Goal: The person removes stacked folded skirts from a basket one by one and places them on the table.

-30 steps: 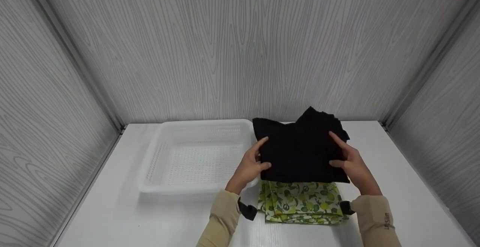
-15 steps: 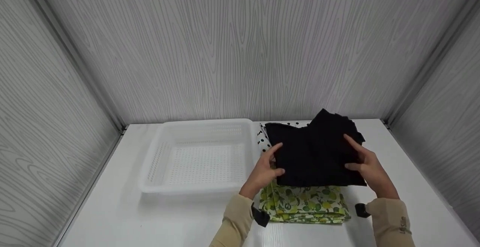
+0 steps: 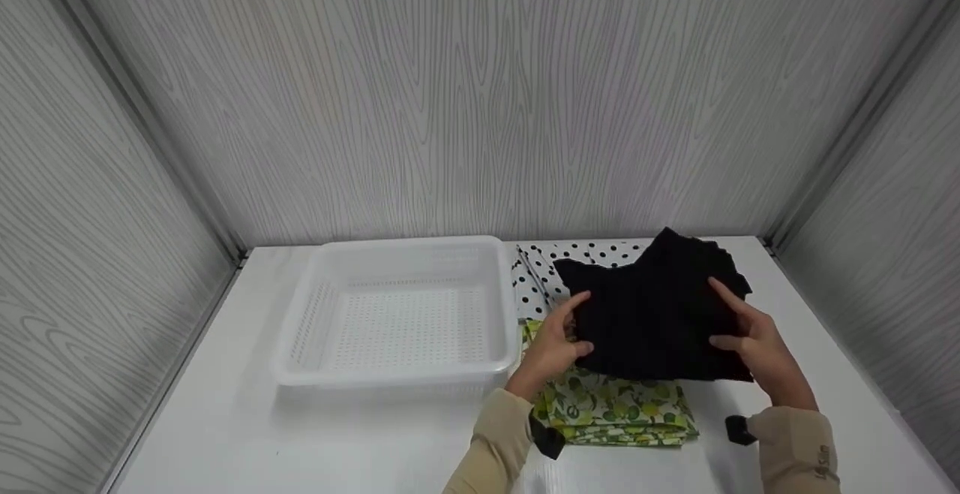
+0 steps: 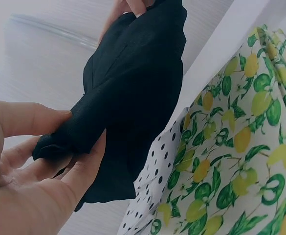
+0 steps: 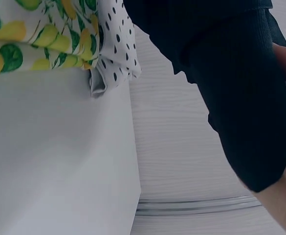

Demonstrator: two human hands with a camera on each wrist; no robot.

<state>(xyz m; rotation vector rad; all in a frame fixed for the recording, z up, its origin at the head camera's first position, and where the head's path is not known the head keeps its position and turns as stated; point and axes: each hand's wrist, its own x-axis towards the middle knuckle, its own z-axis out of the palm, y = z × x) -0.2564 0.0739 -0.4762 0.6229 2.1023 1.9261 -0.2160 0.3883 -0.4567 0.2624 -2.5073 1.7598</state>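
Observation:
A folded black cloth (image 3: 652, 321) is held up between both hands over the right part of the table. My left hand (image 3: 551, 344) pinches its left edge; in the left wrist view the thumb and fingers clasp the folded layers of the black cloth (image 4: 128, 83). At the opposite edge, my right hand (image 3: 761, 344) grips with thumb in front, its other fingers mostly hidden behind. Below lies a folded lemon-print cloth (image 3: 622, 411), partly covered from view. Behind that, a white cloth with black dots (image 3: 532, 291) shows at the back.
Left of the cloths stands a white plastic basket (image 3: 409, 321) with perforated walls and nothing inside. The white table (image 3: 337, 441) is bounded by grey wood-patterned panels (image 3: 465, 96) at the back and sides.
Both hands have carried the black cloth to the right and slightly toward me. More of the dotted cloth now shows behind it. The basket and lemon-print cloth stayed put.

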